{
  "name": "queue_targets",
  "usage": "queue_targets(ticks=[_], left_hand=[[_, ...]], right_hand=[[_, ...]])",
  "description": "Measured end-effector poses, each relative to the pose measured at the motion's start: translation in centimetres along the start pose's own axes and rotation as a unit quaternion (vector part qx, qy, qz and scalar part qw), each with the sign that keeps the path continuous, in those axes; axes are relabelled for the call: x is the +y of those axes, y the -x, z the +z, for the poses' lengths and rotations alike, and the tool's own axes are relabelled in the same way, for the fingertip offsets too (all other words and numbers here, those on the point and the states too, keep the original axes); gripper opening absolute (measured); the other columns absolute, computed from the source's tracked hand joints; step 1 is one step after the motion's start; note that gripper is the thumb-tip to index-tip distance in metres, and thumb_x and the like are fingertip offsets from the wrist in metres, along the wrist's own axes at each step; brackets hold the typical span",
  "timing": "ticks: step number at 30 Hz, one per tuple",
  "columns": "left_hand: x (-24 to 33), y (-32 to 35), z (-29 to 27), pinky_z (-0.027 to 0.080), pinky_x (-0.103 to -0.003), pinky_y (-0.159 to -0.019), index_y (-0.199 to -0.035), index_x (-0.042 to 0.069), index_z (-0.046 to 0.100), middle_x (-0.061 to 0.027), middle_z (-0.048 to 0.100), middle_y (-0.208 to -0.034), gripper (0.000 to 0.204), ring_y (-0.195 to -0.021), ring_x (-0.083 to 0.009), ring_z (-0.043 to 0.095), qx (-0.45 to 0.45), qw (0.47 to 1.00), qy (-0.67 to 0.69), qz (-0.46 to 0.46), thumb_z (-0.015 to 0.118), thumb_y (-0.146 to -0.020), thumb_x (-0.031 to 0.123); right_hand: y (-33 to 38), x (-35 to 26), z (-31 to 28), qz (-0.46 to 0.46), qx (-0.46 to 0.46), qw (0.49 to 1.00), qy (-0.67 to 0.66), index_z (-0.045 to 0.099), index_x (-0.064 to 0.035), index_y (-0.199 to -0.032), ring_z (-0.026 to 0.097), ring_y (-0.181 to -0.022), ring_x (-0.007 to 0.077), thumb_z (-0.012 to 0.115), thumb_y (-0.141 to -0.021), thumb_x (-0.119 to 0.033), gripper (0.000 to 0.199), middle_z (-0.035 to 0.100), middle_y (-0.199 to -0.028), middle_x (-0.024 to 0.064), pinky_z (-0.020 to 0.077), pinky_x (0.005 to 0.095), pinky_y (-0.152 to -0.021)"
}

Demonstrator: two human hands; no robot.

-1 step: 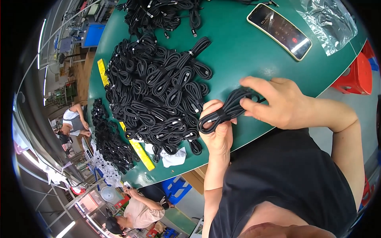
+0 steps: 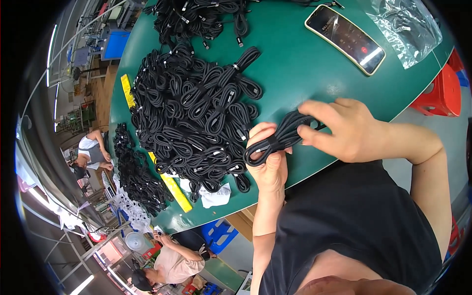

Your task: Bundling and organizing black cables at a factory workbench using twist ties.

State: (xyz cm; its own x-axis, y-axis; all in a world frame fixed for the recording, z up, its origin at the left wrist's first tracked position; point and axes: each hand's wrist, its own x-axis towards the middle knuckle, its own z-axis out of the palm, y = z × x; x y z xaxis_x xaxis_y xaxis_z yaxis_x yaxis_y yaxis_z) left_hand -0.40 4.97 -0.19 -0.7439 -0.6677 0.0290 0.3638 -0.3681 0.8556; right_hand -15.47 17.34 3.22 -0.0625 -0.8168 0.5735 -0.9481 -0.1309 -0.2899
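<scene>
A bundled black cable (image 2: 290, 129), coiled in long loops with a dark tie round its middle, is held over the near side of the green table (image 2: 280, 64). My left hand (image 2: 271, 173) closes round its lower left end, thumb in front and fingers behind. At the upper right end of the loops, the thumb and forefinger of my right hand (image 2: 351, 130) come together from both sides; its other fingers are partly hidden. To the left lies a large heap of similar tied cables (image 2: 191, 108), close to my left fingertips.
A phone (image 2: 346, 39) and a clear plastic bag (image 2: 408, 32) lie at the far right. More cables (image 2: 196, 17) are piled at the back, others (image 2: 137, 172) at the left beyond yellow strips (image 2: 176, 191). A red stool (image 2: 437, 93) stands beside the table. Two people work at left.
The right forefinger and thumb have shifted very slightly on the cable's end. Everything else looks the same.
</scene>
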Motion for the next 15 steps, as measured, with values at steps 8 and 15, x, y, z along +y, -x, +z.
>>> queue_targets(ticks=[8,15], left_hand=[[0.5,0.2,-0.1,0.050,-0.025,-0.050,-0.106,-0.004,0.051,-0.0207,0.048,-0.109,0.048,-0.071,-0.0201,0.059,-0.061,0.997,-0.050,0.020,0.072,-0.074,0.026],[0.8,0.6,0.5,0.055,-0.027,-0.055,-0.102,-0.005,0.051,-0.0211,0.049,-0.106,0.041,-0.075,-0.0229,0.060,-0.078,0.994,-0.075,0.010,0.072,-0.074,0.017]], right_hand=[[-0.1,-0.6,0.4,-0.048,0.018,0.999,-0.001,0.056,-0.0033,-0.074,0.048,-0.059,0.0143,0.057,-0.064,-0.014,0.015,0.044,-0.069,0.0028,0.0388,0.0252,-0.049],[-0.4,-0.8,0.2,0.004,0.012,0.988,-0.155,0.053,-0.0035,-0.071,0.050,-0.058,0.0160,0.062,-0.068,-0.012,0.012,0.044,-0.067,0.0034,0.0427,0.0274,-0.048]])
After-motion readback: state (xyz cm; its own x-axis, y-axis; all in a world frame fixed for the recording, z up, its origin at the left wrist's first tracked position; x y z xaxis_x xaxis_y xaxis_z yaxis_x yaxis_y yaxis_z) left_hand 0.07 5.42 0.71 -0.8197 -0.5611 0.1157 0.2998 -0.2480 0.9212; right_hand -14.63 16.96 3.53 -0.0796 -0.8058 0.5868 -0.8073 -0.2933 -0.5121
